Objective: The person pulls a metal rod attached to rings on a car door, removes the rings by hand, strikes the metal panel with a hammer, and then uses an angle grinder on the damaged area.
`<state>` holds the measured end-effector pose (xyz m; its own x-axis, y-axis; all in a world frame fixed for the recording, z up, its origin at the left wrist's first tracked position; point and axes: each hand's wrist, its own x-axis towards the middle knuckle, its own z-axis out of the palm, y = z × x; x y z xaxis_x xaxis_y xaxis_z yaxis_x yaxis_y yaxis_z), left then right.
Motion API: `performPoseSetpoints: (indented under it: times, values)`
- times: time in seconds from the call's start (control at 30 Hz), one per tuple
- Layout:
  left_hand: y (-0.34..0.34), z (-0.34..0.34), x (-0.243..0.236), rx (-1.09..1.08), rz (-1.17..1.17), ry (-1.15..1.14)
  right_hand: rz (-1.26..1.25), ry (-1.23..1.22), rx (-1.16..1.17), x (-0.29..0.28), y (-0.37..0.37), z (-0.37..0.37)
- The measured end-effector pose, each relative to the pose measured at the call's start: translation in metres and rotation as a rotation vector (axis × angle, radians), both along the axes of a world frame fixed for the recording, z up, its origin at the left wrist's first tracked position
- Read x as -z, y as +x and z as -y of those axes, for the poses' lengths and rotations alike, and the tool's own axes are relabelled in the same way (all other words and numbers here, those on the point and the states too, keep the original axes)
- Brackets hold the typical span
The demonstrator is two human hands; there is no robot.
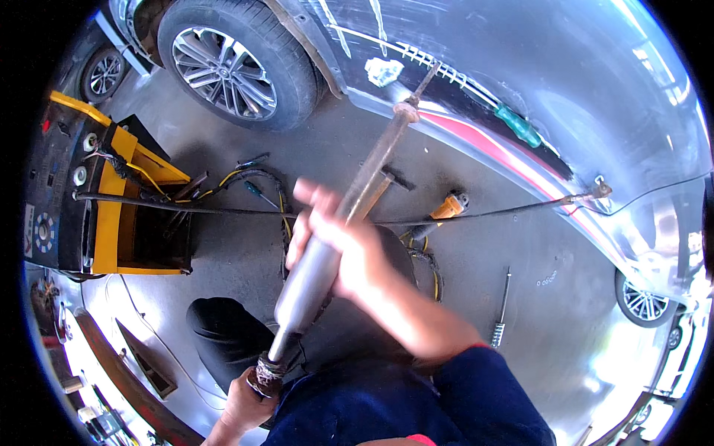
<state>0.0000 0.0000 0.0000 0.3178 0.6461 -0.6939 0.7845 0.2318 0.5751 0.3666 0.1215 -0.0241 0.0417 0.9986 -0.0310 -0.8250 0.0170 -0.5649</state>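
A slide hammer (306, 286) runs diagonally from my lap up to the side of a grey car (595, 82). My left hand (245, 401) is closed round its rear handle, close to my body. Around the thick sliding weight and the rod just ahead of it is my right hand (346, 249), blurred, with some fingers partly raised. The rod's hooked tip (428, 82) meets a row of small metal pulling loops (416, 53) on the car's panel. Through that row passes a long shaft with a green handle (518, 126). Beside it the panel has a white patch (384, 72).
A yellow and black machine (111, 201) stands at left. Its black cable (335, 218) stretches across to a clamp (599, 189) on the car. On the floor lie a hammer (398, 180), an orange angle grinder (450, 206) and a spring-ended rod (502, 312). The car's wheel (223, 70) is upper left.
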Motion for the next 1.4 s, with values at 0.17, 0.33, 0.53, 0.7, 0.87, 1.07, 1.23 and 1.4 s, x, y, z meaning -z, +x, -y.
performPoseSetpoints:
  times: [0.17, 0.33, 0.53, 0.7, 0.87, 1.07, 1.23, 1.4]
  values:
    - [0.007, 0.002, 0.003, -0.018, -0.024, 0.095, -0.201, 0.061, 0.195, -0.018, 0.060, -0.037]
    - [0.006, 0.001, 0.004, -0.073, -0.019, 0.091, -0.215, -0.033, -0.048, 0.020, -0.109, 0.058]
    - [-0.012, -0.018, 0.016, -0.016, -0.090, 0.025, -0.243, -0.074, -0.127, 0.035, -0.118, 0.059]
    - [-0.007, -0.020, 0.022, 0.000, -0.011, -0.029, -0.185, -0.123, -0.112, 0.037, -0.115, 0.063]
    - [-0.002, -0.016, 0.039, -0.065, 0.074, -0.006, -0.002, -0.064, -0.132, 0.034, -0.107, 0.060]
    - [0.005, -0.016, 0.044, -0.047, 0.077, 0.010, -0.039, -0.162, -0.142, 0.039, -0.103, 0.053]
    - [0.000, -0.020, 0.054, -0.015, 0.080, 0.046, -0.052, -0.160, -0.165, 0.043, -0.104, 0.047]
    - [0.003, -0.024, 0.055, -0.047, 0.102, 0.039, -0.003, -0.167, -0.102, 0.041, -0.105, 0.043]
